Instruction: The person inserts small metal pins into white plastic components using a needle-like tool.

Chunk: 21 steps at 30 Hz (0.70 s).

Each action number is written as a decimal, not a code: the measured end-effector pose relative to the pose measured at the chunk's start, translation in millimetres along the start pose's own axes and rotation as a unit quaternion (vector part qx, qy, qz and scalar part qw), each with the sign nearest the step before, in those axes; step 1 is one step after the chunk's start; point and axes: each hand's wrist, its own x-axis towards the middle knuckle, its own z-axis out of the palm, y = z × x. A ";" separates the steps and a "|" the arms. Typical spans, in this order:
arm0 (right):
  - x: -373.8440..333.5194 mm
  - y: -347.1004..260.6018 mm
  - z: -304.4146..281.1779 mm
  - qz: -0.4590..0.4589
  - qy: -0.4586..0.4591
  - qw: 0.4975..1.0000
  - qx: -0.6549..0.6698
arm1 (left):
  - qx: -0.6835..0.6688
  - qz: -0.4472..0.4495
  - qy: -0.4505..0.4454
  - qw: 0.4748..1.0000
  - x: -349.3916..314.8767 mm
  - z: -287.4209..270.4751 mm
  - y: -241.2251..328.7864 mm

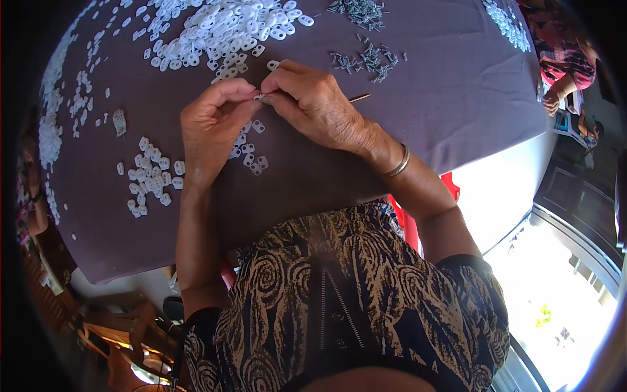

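Observation:
My left hand (214, 124) and my right hand (317, 104) meet above the table, thumbs and fingertips pinched on a small white plastic piece (258, 97) between them. The fingers cover most of that piece. Below the fingertips, beside my left hand, lie several flat white pieces with holes (248, 153). Just beyond my hands, more loose white pieces (228, 65) trail off a large white heap (225, 29). Left of my left wrist sits a smaller group of thicker white pieces (150, 176). A thin brown stick (359, 98) shows by my right hand.
Two piles of small grey screws, a nearer one (369, 60) and a farther one (358, 13), lie on the grey-brown tablecloth (450, 85). A silvery object (119, 122) rests at left. White pieces (506, 26) lie far right, near another person's hand (552, 103).

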 end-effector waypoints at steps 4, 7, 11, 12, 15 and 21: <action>0.2 0.1 2.7 -0.005 0.020 1.000 0.001 | 0.029 0.019 0.027 0.999 -0.1 2.3 -3.0; 2.4 -4.1 -3.8 0.016 0.012 1.000 0.003 | 0.022 0.022 0.041 0.999 0.3 1.5 -3.5; 5.7 -0.5 -38.5 0.028 0.014 0.998 -0.060 | -0.038 -0.005 0.046 0.998 1.9 -4.6 3.6; 5.2 3.3 -49.5 0.054 0.034 0.995 -0.078 | -0.039 -0.007 0.050 0.998 2.0 -5.9 2.4; 6.4 19.5 -84.1 0.092 0.033 0.982 -0.159 | -0.033 0.009 0.041 0.999 3.0 -7.7 0.1; 12.2 36.6 -106.9 0.049 -0.044 0.977 -0.202 | -0.036 -0.007 0.062 0.997 3.1 -7.0 -4.4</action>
